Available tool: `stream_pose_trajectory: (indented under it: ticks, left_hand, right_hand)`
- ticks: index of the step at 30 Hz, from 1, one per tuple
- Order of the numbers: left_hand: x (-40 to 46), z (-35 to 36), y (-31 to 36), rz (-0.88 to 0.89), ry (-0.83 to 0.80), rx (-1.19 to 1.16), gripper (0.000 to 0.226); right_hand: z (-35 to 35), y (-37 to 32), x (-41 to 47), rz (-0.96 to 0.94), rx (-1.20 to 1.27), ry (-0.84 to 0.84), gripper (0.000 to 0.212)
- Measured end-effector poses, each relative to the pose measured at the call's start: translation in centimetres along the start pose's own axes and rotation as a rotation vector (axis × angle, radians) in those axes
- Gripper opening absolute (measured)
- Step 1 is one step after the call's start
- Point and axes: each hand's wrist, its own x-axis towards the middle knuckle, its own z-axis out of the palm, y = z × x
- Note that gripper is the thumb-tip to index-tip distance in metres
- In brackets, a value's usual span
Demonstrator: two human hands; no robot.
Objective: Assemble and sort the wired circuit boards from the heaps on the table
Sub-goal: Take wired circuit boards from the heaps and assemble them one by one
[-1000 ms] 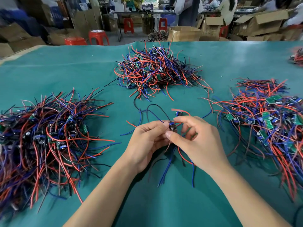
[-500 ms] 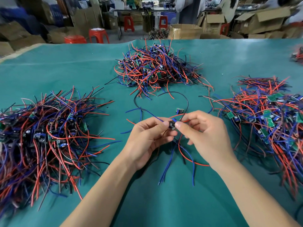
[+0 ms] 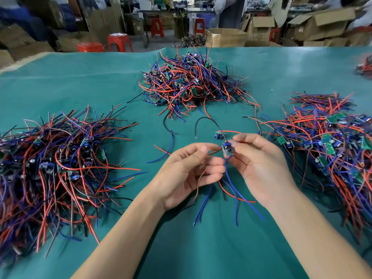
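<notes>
My right hand (image 3: 259, 166) pinches a small green circuit board (image 3: 227, 150) with blue, red and black wires trailing from it. A second small board (image 3: 219, 135) hangs just above it on a black wire. My left hand (image 3: 189, 172) sits beside the board with fingers loosely curled around a brownish wire (image 3: 199, 182) and blue wires hanging below. Three heaps of wired boards lie on the green table: a left heap (image 3: 60, 162), a far middle heap (image 3: 189, 83) and a right heap (image 3: 332, 146).
The green table cover (image 3: 80, 87) reaches a far edge with red stools (image 3: 118, 42) and cardboard boxes (image 3: 225, 37) beyond. A small wire bundle (image 3: 365, 66) lies at the far right. Loose blue and red wires lie under my hands.
My hands have parted slightly. The board now stands upright in my right fingers, and my left fingers have loosened from it and slid onto the wires.
</notes>
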Motion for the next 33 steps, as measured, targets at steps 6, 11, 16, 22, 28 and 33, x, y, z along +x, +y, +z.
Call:
stream_pose_trajectory:
  ticks: [6,11,16,22,28,33]
  left_hand:
    - [0.0,-0.2,-0.1,-0.011,-0.001,0.051,0.027]
    - [0.0,0.1,-0.4,-0.003,-0.003,0.129,0.029]
    - [0.2,0.2,-0.9,0.044,0.039,0.177,0.008]
    - [0.4,0.0,-1.0,0.096,0.032,0.180,0.013]
    - [0.6,-0.1,-1.1,0.090,0.023,0.164,0.011]
    - [0.8,-0.3,-1.3,0.102,0.013,0.203,0.014]
  right_hand:
    - [0.2,0.5,-0.2,-0.003,0.008,0.019,0.021]
    - [0.1,1.0,-0.3,-0.179,-0.197,0.068,0.022]
    - [0.3,1.4,-0.4,-0.267,-0.397,-0.016,0.030]
    - [0.3,1.5,-0.4,-0.250,-0.270,0.093,0.045]
    - [0.3,1.9,-0.2,-0.209,-0.313,0.144,0.021]
    - [0.2,1.7,-0.2,-0.087,-0.451,-0.069,0.010]
